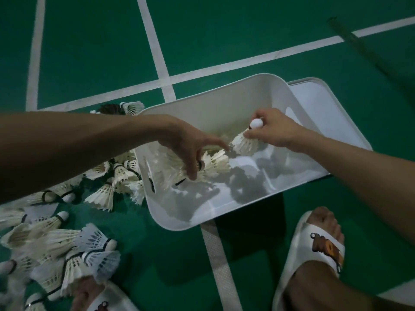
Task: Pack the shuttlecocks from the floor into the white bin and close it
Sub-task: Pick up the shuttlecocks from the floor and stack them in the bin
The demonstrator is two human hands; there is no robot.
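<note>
The white bin stands open on the green court floor, with several shuttlecocks bunched at its left side. My left hand reaches into the bin and its fingers grip a shuttlecock by the cork. My right hand is over the bin's middle and pinches another shuttlecock near its white cork, feathers pointing down-left. Several more shuttlecocks lie scattered on the floor left of the bin. The bin's white lid lies flat under its far right side.
My two feet in white slippers stand on the floor below the bin, one at bottom right, one at bottom left. White court lines cross the green floor. A dark pole lies at top right.
</note>
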